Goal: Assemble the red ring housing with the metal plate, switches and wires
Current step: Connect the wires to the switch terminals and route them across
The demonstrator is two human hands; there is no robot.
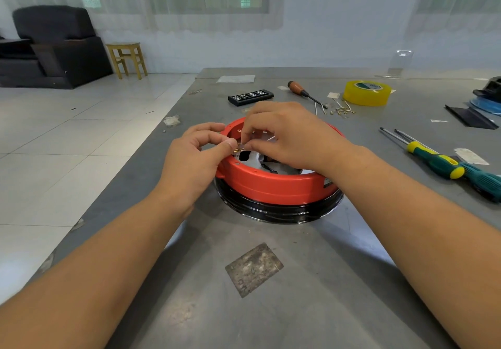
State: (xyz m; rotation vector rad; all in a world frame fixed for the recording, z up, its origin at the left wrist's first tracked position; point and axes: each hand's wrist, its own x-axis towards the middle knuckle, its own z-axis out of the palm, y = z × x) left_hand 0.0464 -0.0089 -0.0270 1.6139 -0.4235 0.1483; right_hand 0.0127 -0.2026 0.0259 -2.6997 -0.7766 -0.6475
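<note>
Left hand (189, 158) and right hand (282, 134): both pinching small brass-coloured terminals (240, 146) on thin white wire (269, 138), just inside the left rim of the red ring housing (271, 186). Housing: rigid glossy plastic, round, seated on a black base mid-table (311, 281); probably light, best steadied by its rim. Metal plate (254, 160) inside: flat, bright; terminals likely bend easily, so grip at the crimp.

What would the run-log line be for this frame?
stage: wiring inside red ring housing | left hand: pinching small brass terminal | right hand: pinching white wire | screwdrivers: unused
</note>
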